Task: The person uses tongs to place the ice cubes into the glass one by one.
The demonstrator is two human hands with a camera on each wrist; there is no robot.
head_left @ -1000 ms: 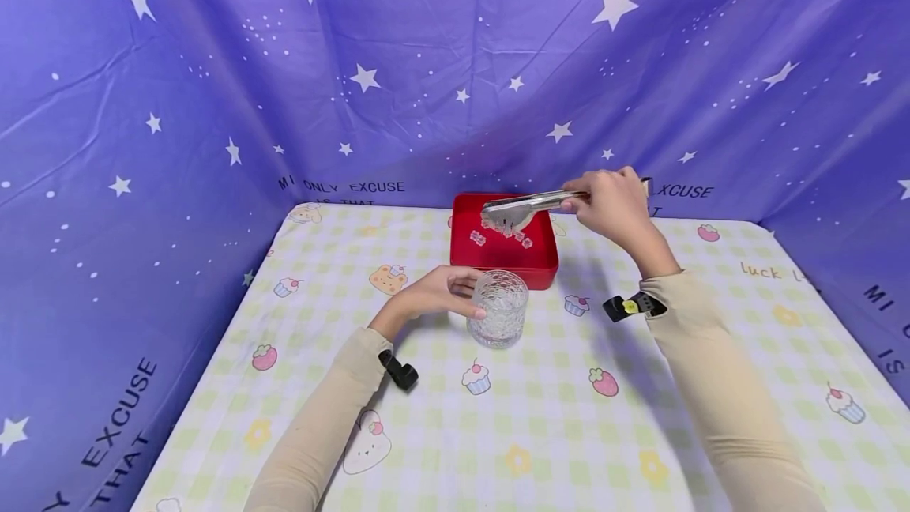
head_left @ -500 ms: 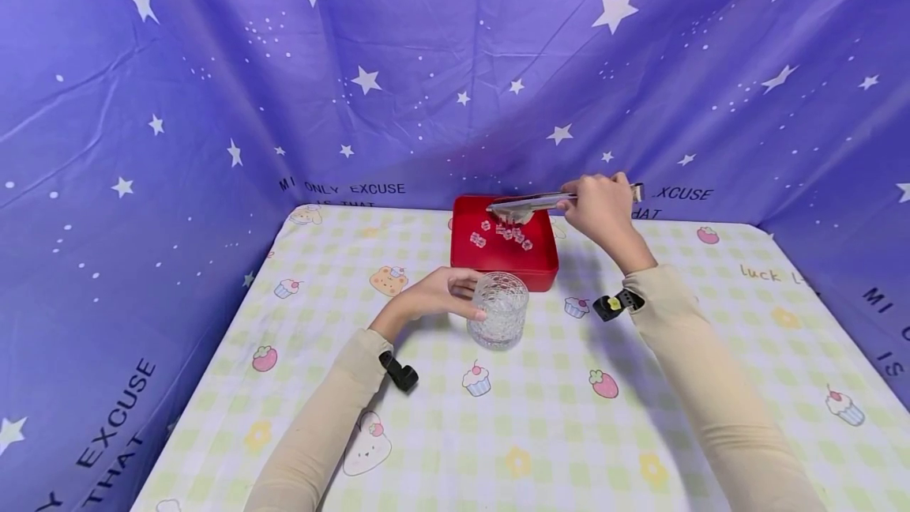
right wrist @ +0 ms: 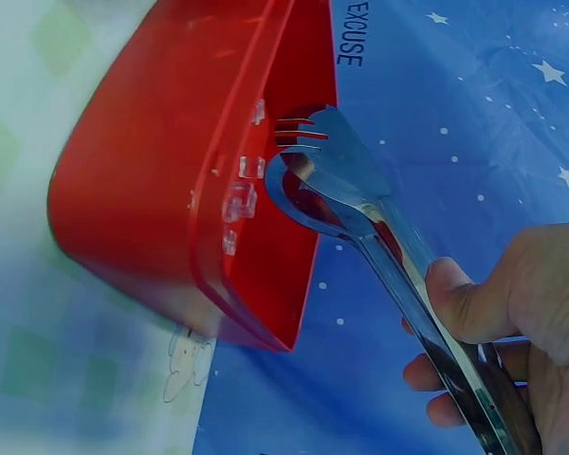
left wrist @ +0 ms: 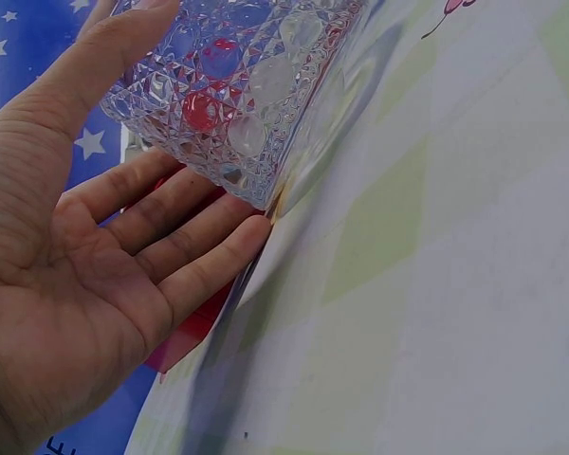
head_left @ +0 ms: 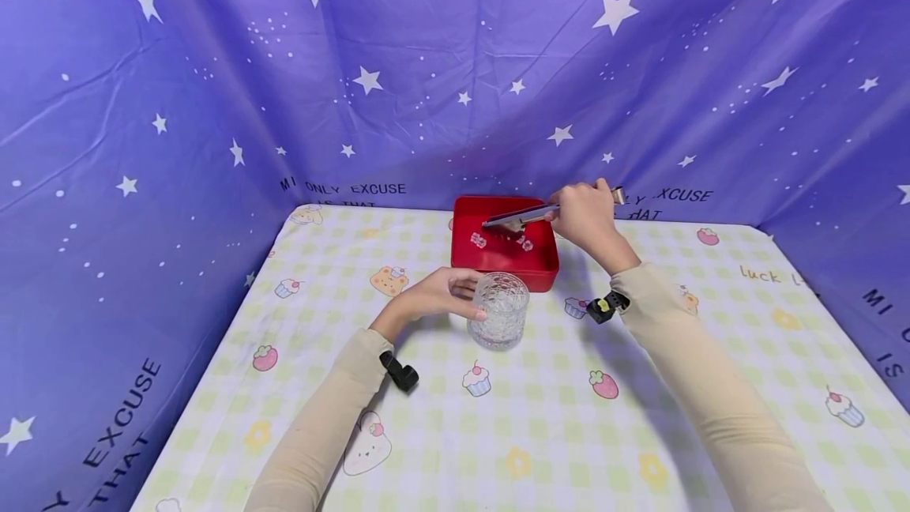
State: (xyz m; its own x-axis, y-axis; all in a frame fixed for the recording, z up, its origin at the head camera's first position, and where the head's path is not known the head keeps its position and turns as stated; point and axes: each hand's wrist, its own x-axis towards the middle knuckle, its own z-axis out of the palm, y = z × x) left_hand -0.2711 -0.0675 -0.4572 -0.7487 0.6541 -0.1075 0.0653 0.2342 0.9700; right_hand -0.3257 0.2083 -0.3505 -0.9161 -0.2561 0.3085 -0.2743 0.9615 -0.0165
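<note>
My left hand [head_left: 439, 293] holds a clear cut-pattern glass [head_left: 499, 314] standing upright on the table, thumb on the near side and fingers behind. Through its wall in the left wrist view [left wrist: 256, 85] show reddish and clear patches. Metal serving tongs [right wrist: 384, 242], one end forked and the other spoon-shaped, are gripped by my right hand [head_left: 586, 216]. Their ends reach down into a red box [head_left: 505, 281], among several small clear cubes [head_left: 478, 240]. Some cubes are hidden behind the tongs in the head view.
The box stands just behind the glass, near the back edge of the table. A checked tablecloth [head_left: 554, 433] with printed cupcakes and strawberries covers the table. Purple curtains [head_left: 426, 62] with white stars hang behind and at both sides.
The right hand has moved left and slightly down, and the tongs have turned and lowered further into the red box. The left hand and glass have stayed put.
</note>
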